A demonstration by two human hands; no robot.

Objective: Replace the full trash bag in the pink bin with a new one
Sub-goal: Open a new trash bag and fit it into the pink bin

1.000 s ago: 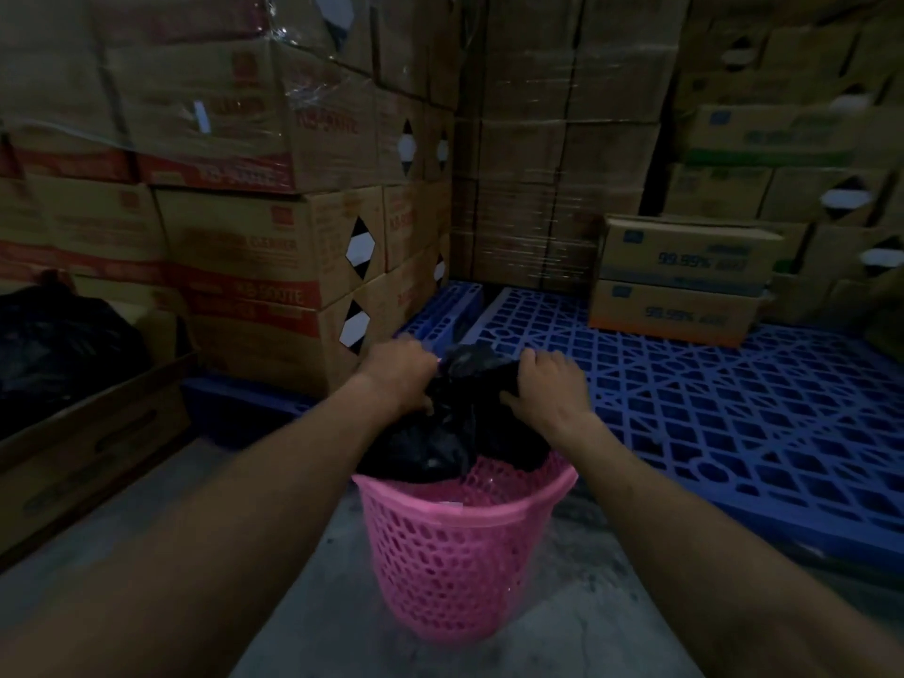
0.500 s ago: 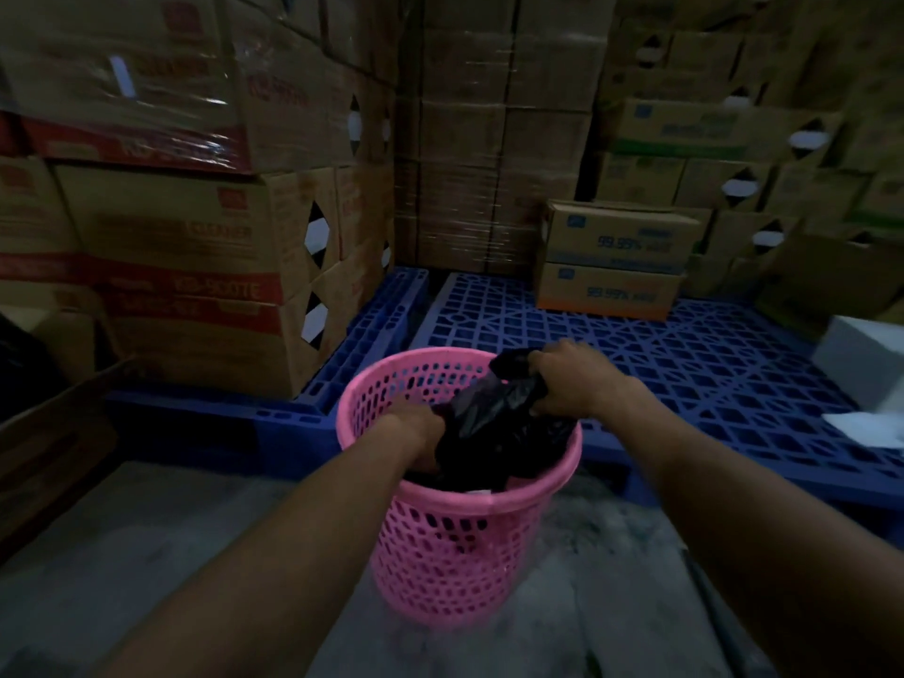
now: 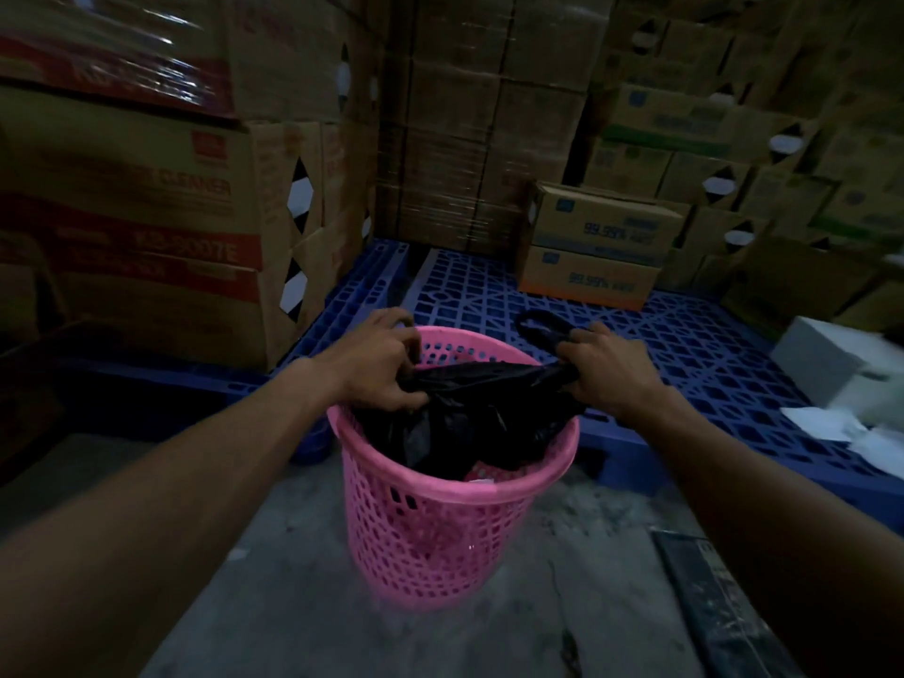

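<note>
A pink perforated plastic bin stands on the concrete floor in front of me. A black trash bag hangs inside it, stretched between my hands across the opening. My left hand grips the bag's edge at the bin's left rim. My right hand grips the other edge at the right rim, and a black handle loop sticks up past its fingers. Something reddish shows deep in the bin under the bag.
Blue plastic pallets lie right behind the bin. Stacked cardboard boxes rise on the left, at the back and on the right. A white box and loose paper sit on the pallet at the right. A dark strip lies on the floor at lower right.
My hands have drawn apart, spreading the bag across the bin's mouth. The left hand came up out of the bin to its left rim. The view has moved closer.
</note>
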